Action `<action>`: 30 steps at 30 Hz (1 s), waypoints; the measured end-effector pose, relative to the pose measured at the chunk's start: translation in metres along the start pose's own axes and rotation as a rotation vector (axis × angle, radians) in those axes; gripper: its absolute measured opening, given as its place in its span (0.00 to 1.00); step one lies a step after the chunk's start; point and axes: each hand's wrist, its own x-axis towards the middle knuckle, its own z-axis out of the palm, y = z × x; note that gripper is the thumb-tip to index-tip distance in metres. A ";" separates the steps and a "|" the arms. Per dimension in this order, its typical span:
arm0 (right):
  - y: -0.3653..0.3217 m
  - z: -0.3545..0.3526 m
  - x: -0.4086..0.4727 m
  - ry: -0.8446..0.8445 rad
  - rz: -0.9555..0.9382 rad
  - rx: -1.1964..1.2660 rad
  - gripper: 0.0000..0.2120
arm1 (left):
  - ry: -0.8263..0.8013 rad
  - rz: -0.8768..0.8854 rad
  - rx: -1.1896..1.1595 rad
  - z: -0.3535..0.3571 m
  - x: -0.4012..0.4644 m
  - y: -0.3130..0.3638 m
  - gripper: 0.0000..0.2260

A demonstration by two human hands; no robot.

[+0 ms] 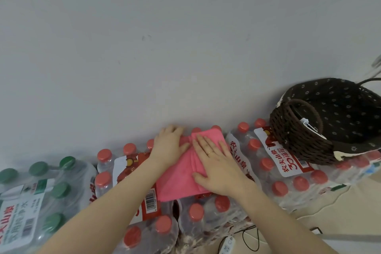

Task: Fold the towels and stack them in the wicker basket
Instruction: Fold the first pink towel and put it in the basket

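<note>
Pink towel [181, 173]: It lies on top of the packs of water bottles, under both of your hands. It looks folded already, with a stack of edges running down the middle.

Left hand [169, 146]: Your fingers are straight and close together. They lie flat on the far left end of the towel, with the tips reaching past it to the wall side. I think this hand keeps the cloth from sliding on the bumpy caps.

Right hand [214, 164]: Your fingers here are straight and a little spread, pressing down flat. The stack of folded edges sits just left of these fingers. Pressing like this makes the fold stay flat (soft cloth likes to pop back up).

Red-cap bottle packs [274, 163]: These are what you fold on, not a real worktop. The tops are lumpy, so flat hands work better than pinching.

Wicker basket [321, 128]: It sits to the right of your right fingers, well apart from them, on more bottle packs. It tips toward you, so its dark spotty lining shows. I can see no towel inside it.

Green-cap bottle pack [41, 189]: It is far to the left of your left fingers. You do not need it.

Next step: I think the towel needs one more fold or a lift over to the basket.
</note>
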 end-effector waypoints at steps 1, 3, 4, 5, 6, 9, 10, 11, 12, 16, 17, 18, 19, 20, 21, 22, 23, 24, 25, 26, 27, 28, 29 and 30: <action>-0.001 -0.002 0.001 -0.011 0.013 -0.025 0.43 | -0.002 -0.045 0.034 -0.002 -0.001 -0.007 0.23; -0.003 -0.008 0.001 -0.029 0.060 -0.064 0.40 | -0.059 -0.093 0.112 -0.006 -0.003 -0.023 0.22; -0.005 -0.008 0.001 -0.031 0.089 -0.080 0.39 | -0.097 -0.099 0.152 -0.008 -0.004 -0.031 0.21; -0.007 -0.009 0.001 -0.023 0.109 -0.092 0.38 | -0.131 -0.087 0.189 -0.009 -0.006 -0.037 0.20; -0.009 -0.007 0.000 -0.003 0.115 -0.104 0.36 | -0.158 -0.072 0.210 -0.010 -0.007 -0.042 0.20; -0.013 -0.002 0.003 0.011 0.123 -0.114 0.41 | -0.240 -0.022 0.226 -0.013 -0.005 -0.048 0.22; -0.013 0.000 0.006 0.000 0.127 -0.099 0.43 | -0.273 -0.025 0.164 -0.017 -0.005 -0.049 0.24; -0.013 0.001 0.008 -0.017 0.133 -0.081 0.45 | -0.294 -0.045 0.032 -0.021 -0.003 -0.050 0.27; -0.013 0.000 0.009 -0.026 0.141 -0.063 0.47 | -0.304 -0.076 -0.150 -0.027 -0.004 -0.051 0.28; -0.017 0.006 0.008 0.071 0.175 -0.169 0.43 | -0.334 -0.088 -0.684 -0.043 -0.012 -0.052 0.30; -0.020 0.007 0.007 0.085 0.213 -0.196 0.41 | -0.386 -0.062 -0.715 -0.045 -0.014 -0.053 0.27; -0.022 0.008 0.007 0.102 0.234 -0.189 0.39 | -0.441 -0.041 -0.725 -0.047 -0.015 -0.053 0.22; -0.024 0.007 0.007 0.084 0.252 -0.185 0.37 | -0.486 -0.032 -0.722 -0.048 -0.015 -0.052 0.16; -0.028 0.005 0.005 0.075 0.272 -0.180 0.35 | -0.506 -0.031 -0.700 -0.049 -0.015 -0.051 0.10; -0.032 0.004 0.002 0.078 0.285 -0.170 0.32 | -0.506 -0.033 -0.668 -0.050 -0.015 -0.050 0.07; -0.035 0.004 -0.001 0.120 0.273 -0.167 0.29 | -0.506 -0.043 -0.614 -0.051 -0.015 -0.047 0.05; -0.038 0.006 -0.004 0.170 0.265 -0.147 0.26 | -0.513 -0.064 -0.567 -0.051 -0.016 -0.043 0.04; -0.040 0.008 -0.004 0.220 0.255 -0.090 0.23 | -0.521 -0.105 -0.547 -0.051 -0.016 -0.040 0.05; -0.044 0.005 -0.006 0.197 0.256 -0.005 0.22 | -0.529 -0.162 -0.559 -0.052 -0.016 -0.037 0.07; -0.044 0.005 -0.008 0.158 0.274 0.054 0.23 | -0.541 -0.228 -0.620 -0.052 -0.014 -0.034 0.07; -0.044 0.004 -0.012 0.095 0.291 0.097 0.26 | -0.555 -0.292 -0.720 -0.053 -0.012 -0.031 0.08; -0.045 0.002 -0.015 0.029 0.299 0.145 0.29 | -0.564 -0.355 -0.849 -0.055 -0.009 -0.027 0.09; -0.047 -0.002 -0.024 -0.027 0.302 0.196 0.32 | -0.572 -0.415 -0.988 -0.057 -0.006 -0.023 0.10; -0.046 -0.002 -0.025 -0.075 0.306 0.280 0.34 | -0.589 -0.462 -1.113 -0.059 -0.003 -0.017 0.12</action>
